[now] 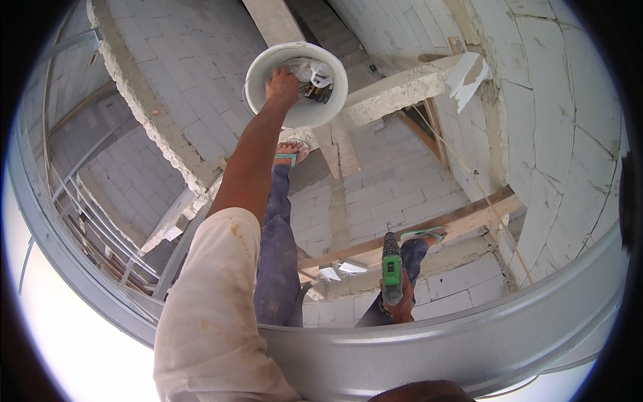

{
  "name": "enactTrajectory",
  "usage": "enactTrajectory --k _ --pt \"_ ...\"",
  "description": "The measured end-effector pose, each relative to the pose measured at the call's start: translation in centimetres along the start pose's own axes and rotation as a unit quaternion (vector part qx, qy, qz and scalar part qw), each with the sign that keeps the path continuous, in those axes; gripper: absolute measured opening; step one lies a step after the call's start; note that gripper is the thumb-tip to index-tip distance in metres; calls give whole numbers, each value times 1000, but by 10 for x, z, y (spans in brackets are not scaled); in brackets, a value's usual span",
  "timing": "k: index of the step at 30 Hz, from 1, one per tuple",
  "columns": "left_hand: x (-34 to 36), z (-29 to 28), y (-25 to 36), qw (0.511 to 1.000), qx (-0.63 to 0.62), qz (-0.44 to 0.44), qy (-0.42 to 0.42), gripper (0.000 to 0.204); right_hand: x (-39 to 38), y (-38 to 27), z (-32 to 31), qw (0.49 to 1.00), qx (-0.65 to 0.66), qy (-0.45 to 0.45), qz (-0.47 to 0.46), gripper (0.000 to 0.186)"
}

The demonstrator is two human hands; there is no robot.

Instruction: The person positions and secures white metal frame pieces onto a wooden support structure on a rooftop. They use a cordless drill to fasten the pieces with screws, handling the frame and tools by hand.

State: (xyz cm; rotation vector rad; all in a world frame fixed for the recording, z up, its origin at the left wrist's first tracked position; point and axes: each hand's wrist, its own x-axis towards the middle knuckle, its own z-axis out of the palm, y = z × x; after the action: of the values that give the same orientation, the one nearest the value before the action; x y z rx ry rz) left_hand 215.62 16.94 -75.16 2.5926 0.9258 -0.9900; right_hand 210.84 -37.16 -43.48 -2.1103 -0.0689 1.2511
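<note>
My left hand [282,85] reaches down into a white bucket [253,82], its fingers bent together beside a clear plastic bag [305,69]. What those fingers close on, if anything, is hidden. A small dark box [317,93] lies in the bucket next to the bag. Lower down and to the right, my right hand [402,308] grips a green and black cordless drill [392,268]. The drill points away from me, with a short bit at its chuck.
A silver metal beam [429,342] curves across close below me. My sandalled feet stand apart, the left near a concrete beam [402,94] by the bucket, the right on a wooden plank [462,224]. Pale block walls [536,134] and a lower level surround the drop. A string runs at the right.
</note>
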Motion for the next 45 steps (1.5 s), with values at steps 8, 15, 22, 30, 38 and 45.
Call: enactTrajectory --k 8,15,22,30,38,45 --pt "9 16 -5 995 -62 59 41 30 23 -44 14 999 30 20 22 38" --pt "25 17 -26 986 -160 5 56 30 28 -28 23 997 -36 33 -58 43" --pt "-7 -36 -10 941 -316 0 119 34 17 -11 16 998 -41 21 -53 44" --pt "-144 -122 66 634 -744 37 -205 23 -3 -51 3 995 53 37 -79 31" --pt "-273 -201 130 598 -716 -10 -360 23 -33 -136 -20 936 350 -23 -27 21" --pt "-286 -214 153 547 -751 79 -360 25 -48 -149 -24 889 456 20 -47 19"
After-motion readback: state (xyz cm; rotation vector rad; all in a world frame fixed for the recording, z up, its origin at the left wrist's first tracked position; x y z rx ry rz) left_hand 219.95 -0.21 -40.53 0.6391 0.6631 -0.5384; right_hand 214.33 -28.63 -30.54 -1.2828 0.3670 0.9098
